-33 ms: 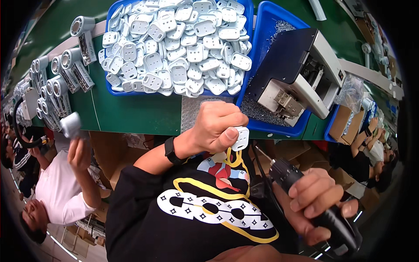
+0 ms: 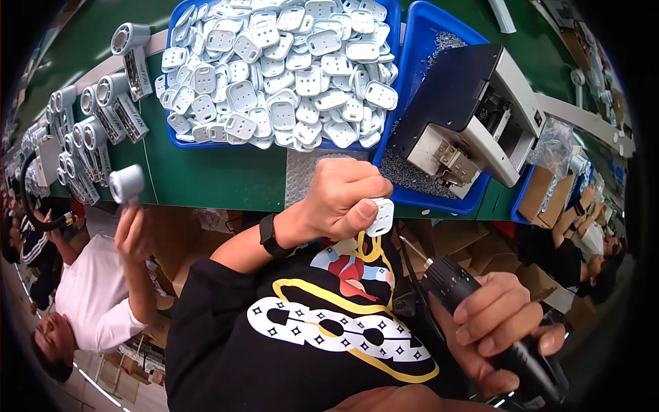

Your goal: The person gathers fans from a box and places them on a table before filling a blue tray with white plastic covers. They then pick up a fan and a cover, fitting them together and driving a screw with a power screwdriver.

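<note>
My left hand [image 2: 347,199], a dark band on its wrist, is closed around a small white plastic plate [image 2: 381,220] with several holes. Its thumb presses on the plate, and most of the piece is hidden in the fist. Lower right, my right hand [image 2: 498,319] wraps round a black electric screwdriver [image 2: 449,283]. The tool's thin metal bit [image 2: 414,250] points up and left, apart from the plate. Beyond my left hand, a blue bin [image 2: 274,147] is heaped with similar white plates [image 2: 281,113].
A box-shaped machine [image 2: 446,96], perhaps a screw feeder, stands in a blue tray [image 2: 412,41] of loose screws. White fan-like housings [image 2: 113,93] line the green table [image 2: 220,178] at left. A co-worker's hand [image 2: 134,233] holds a white round-ended part [image 2: 127,184] there. Cardboard boxes [image 2: 546,196] sit at right.
The right hand and screwdriver have shifted slightly down. The co-worker's hand and its white part have moved a little to the right. My left hand has barely moved.
</note>
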The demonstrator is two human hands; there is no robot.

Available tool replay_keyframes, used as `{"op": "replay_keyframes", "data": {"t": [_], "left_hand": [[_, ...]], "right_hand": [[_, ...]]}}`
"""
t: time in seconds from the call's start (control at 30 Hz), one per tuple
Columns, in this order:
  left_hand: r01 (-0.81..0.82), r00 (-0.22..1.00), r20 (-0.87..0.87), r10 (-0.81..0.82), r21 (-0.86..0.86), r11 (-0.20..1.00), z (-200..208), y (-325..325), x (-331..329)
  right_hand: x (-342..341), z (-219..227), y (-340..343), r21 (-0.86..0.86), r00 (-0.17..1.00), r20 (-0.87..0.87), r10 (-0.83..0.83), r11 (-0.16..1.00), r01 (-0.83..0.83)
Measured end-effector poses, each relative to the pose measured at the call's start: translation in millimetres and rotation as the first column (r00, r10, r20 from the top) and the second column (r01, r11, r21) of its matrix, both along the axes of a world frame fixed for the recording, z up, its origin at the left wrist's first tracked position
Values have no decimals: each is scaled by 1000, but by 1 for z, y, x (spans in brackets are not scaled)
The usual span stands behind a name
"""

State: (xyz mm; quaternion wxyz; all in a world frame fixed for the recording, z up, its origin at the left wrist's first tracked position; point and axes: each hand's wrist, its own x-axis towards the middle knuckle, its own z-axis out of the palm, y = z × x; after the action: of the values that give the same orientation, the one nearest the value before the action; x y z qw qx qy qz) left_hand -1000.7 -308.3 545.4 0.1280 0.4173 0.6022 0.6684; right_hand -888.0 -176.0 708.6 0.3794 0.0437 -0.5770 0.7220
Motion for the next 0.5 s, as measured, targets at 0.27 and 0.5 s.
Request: {"op": "replay_keyframes", "data": {"t": [0.27,0.5], "left_hand": [[-2,1000,16,2,-32,999,2,-7,0],[3,1000,-30,-5,-61,998,0,-7,-4]], "right_hand": [[-33,-9,-20,104,999,17,-37,994,35],[-41,-21,-20,120,1000,24,16,993,-19]]}}
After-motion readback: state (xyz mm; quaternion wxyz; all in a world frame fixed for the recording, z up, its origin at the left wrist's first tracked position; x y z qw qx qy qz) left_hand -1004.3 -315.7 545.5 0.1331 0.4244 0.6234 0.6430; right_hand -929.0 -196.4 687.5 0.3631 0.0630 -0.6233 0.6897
